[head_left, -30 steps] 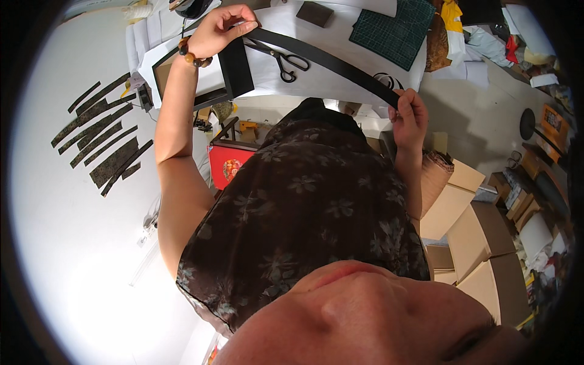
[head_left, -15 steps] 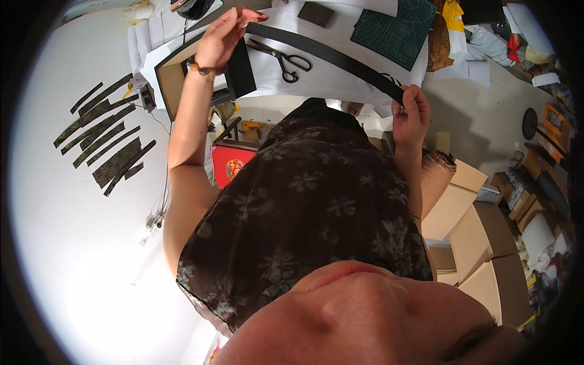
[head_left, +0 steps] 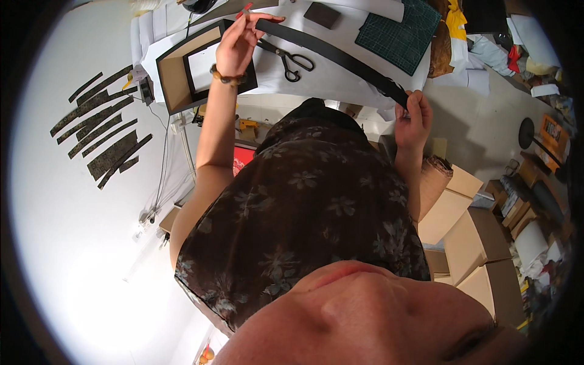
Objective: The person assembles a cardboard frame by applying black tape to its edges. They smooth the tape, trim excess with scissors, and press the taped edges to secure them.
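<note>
While our left arm stretches straight out over the white table [head_left: 340, 76], our left hand [head_left: 238, 44] is raised at the wrist with a beaded bracelet [head_left: 226, 77] around it, thumb and fingers pinching the far end of a long black strip [head_left: 331, 55]. From there the strip runs slantwise across the tabletop, passing just above the black-handled scissors [head_left: 292, 61] that lie on the white surface, down to our right hand [head_left: 413, 115]. That hand sits closer to our body, elbow bent, fingers curled and clamped on the near end of the strip at the table's edge. Left of the left hand rests a shallow brown box [head_left: 182, 70] with a black frame in it; right of the strip lies a green cutting mat [head_left: 398, 33]. Our patterned dark dress [head_left: 304, 213] hides the near table edge and both elbows. A small reddish thing at our left fingertips is too small to make out.
</note>
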### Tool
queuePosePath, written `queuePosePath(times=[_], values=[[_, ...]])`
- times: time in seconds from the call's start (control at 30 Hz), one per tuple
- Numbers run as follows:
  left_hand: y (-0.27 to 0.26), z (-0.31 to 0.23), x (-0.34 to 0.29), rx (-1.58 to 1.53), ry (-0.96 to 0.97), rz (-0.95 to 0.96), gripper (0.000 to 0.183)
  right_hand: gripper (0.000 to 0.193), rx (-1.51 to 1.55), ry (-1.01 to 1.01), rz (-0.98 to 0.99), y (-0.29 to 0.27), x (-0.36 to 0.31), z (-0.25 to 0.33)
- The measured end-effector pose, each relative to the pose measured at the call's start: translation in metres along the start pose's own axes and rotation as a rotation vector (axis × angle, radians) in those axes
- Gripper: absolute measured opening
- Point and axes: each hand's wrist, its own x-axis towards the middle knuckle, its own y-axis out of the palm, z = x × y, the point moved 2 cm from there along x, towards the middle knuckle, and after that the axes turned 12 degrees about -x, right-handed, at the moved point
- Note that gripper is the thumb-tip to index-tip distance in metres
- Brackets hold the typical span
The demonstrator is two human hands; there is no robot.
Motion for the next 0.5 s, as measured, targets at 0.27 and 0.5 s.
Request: queuePosePath(times=[0.27, 0.5], values=[[-0.043, -0.029, 0.039, 0.323, -0.205, 0.494, 0.012, 0.024, -0.021, -0.012, 0.008, 0.005, -0.006, 0.0], [-0.035, -0.031, 0.058, 0.404, -0.401, 0.619, 0.014, 0.021, -0.007, 0.019, -0.007, -0.003, -0.013, -0.003]])
